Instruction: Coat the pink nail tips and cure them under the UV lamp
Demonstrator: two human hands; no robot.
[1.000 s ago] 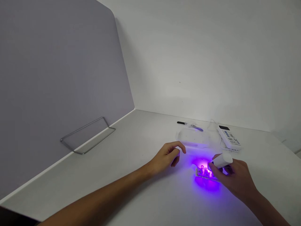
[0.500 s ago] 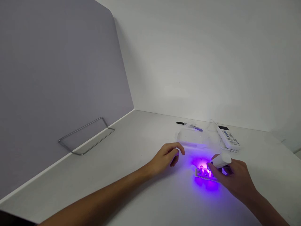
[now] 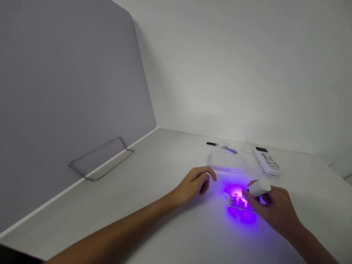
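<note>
My right hand is wrapped round a small white UV lamp, which points down and to the left. Its violet light falls on a low pale strip-like stand with several small upright pieces on it; glare and my fingers hide their detail. To the left, my left hand rests on the white table with nothing in it. Its fingers are loosely bent and apart, the forefinger reaching toward the lit patch without touching the stand.
Behind the stand lies a clear plastic tray. Farther back is a slim tool with a black end. A white printed box-like device with a cable sits at right. A wire frame stands by the grey panel at left.
</note>
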